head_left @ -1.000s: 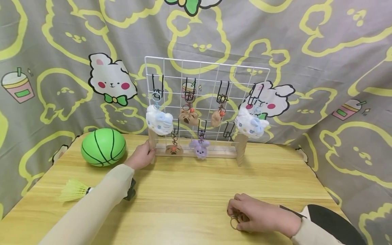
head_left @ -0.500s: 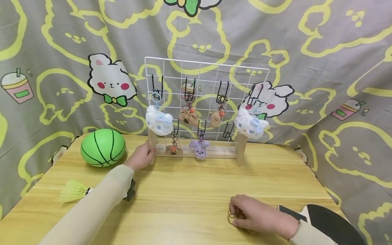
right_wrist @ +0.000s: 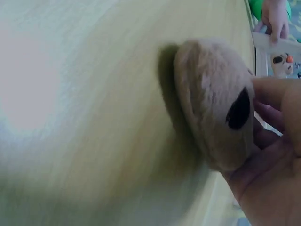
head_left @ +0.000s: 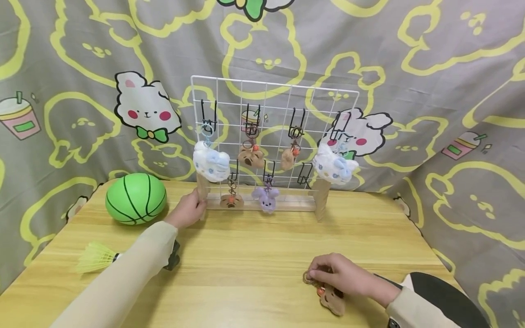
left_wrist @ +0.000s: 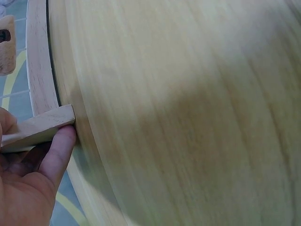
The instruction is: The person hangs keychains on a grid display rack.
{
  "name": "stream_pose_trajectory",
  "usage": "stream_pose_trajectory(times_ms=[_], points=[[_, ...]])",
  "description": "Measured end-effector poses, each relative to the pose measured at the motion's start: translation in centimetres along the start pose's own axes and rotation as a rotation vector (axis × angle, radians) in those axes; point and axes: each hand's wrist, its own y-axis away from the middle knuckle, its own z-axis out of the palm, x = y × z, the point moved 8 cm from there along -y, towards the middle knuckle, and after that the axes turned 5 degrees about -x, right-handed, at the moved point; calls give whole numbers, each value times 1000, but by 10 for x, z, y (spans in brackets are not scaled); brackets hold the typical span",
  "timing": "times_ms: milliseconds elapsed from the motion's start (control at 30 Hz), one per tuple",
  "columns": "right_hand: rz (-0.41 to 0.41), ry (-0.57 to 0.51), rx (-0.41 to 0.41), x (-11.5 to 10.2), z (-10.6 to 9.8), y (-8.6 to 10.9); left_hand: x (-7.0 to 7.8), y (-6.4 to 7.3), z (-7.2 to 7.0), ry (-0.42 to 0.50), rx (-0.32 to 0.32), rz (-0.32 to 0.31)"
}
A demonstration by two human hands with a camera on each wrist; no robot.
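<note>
My left hand [head_left: 188, 210] grips the left wooden leg [left_wrist: 42, 125] of a white wire grid rack [head_left: 295, 206], thumb on one side and fingers on the other. My right hand [head_left: 343, 276] pinches a brown plush keychain [head_left: 333, 302] near its ring, close over the table at the front right. The plush hangs below the fingers, with an orange bead at its top; its dark oval nose shows in the right wrist view. On the rack's black hooks hang white cat plush keychains [head_left: 211, 163], several brown ones [head_left: 251, 156] and a purple one [head_left: 267, 200].
A green ball [head_left: 136, 198] sits at the left back. In front of it lies a yellow shuttlecock [head_left: 96, 258], with a small black object [head_left: 174, 256] partly behind my left sleeve. A black paddle [head_left: 445, 296] lies beyond my right wrist. A patterned curtain [head_left: 270, 41] stands behind the table.
My right hand has risen slightly and turned, so the brown plush now shows hanging beneath it. The left hand keeps its grip on the rack's leg.
</note>
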Motion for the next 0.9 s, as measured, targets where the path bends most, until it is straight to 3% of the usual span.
stream_pose_trajectory(times_ms=[200, 367, 533, 767, 900], points=[[-35, -66, 128, 2, -13, -3, 1, 0, 2, 6, -6, 3], [-91, -193, 155, 7, -18, -10, 3, 0, -1, -18, 4, 14], [-78, -264, 176, 14, -22, -18, 4, 1, -1, -28, 9, 27], [-13, -264, 238, 8, -34, -23, 1, 0, 1, -21, 0, 15], [-48, -243, 320, -1, -49, -28, 0, -2, -1, -28, 1, 20]])
